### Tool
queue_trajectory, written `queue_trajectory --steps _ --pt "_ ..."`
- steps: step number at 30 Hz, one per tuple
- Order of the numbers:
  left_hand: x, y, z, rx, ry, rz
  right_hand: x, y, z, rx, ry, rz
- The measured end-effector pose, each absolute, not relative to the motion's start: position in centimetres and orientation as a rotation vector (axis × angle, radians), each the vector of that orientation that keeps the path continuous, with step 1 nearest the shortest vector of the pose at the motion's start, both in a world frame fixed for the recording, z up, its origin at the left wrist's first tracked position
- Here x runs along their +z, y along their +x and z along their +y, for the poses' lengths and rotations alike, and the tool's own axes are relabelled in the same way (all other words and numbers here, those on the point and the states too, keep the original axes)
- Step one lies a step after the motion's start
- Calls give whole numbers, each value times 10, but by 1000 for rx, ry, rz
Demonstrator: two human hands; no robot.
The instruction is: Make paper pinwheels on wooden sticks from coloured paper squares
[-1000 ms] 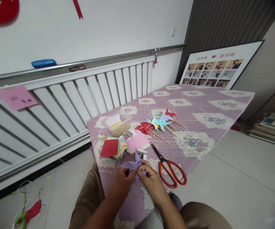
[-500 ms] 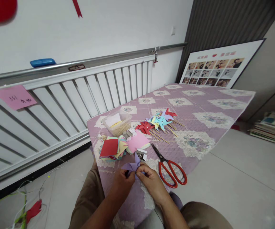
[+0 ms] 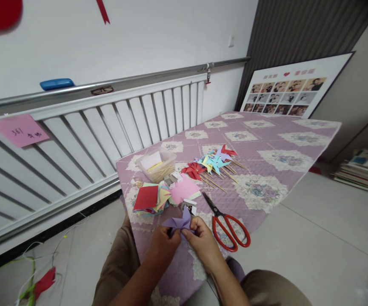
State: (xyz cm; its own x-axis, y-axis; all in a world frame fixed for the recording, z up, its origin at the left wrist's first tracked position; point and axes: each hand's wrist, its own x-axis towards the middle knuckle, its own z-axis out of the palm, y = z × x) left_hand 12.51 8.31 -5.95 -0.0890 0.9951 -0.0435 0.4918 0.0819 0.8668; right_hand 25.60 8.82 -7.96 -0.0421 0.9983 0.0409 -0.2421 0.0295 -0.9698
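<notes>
A purple paper pinwheel [image 3: 181, 222], its blades folded in, is held between both hands over the near end of the table. My left hand [image 3: 165, 241] pinches its left side with the thumb on top. Closed on the right side is my right hand [image 3: 202, 238], thumb and fingertips at the paper's middle. Whether a pin sits between the fingertips is too small to tell. Just beyond the pinwheel lies a small open white box [image 3: 189, 207] of dark metal bits. Red-handled scissors [image 3: 226, 225] rest to the right of my right hand, blades shut.
Stacked coloured paper squares [image 3: 147, 198] and pink sheets [image 3: 184, 189] lie ahead. Behind them stands a plastic tub [image 3: 158, 166] of sticks. Finished pinwheels [image 3: 215, 163] on sticks are heaped farther back. A white radiator [image 3: 158, 114] borders the table's left side.
The purple pinwheel has turned slightly, its upright blade shifting right. My right hand's fingers have moved a little up around its right side. Everything on the table stays put.
</notes>
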Motion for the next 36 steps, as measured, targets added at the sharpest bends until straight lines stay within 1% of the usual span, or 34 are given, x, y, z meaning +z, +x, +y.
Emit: queue_trajectory --steps 6,13,28,36 --pt "-59 126 82 939 1498 1585 -76 258 89 1447 -820 -1067" --pt "-60 126 82 966 1544 1584 -77 268 88 1401 -950 -1297" --pt "-66 122 81 1003 1652 1577 -76 267 86 1513 -855 -1149" --pt "-62 122 80 900 1647 1618 -72 268 85 1547 -888 -1100"
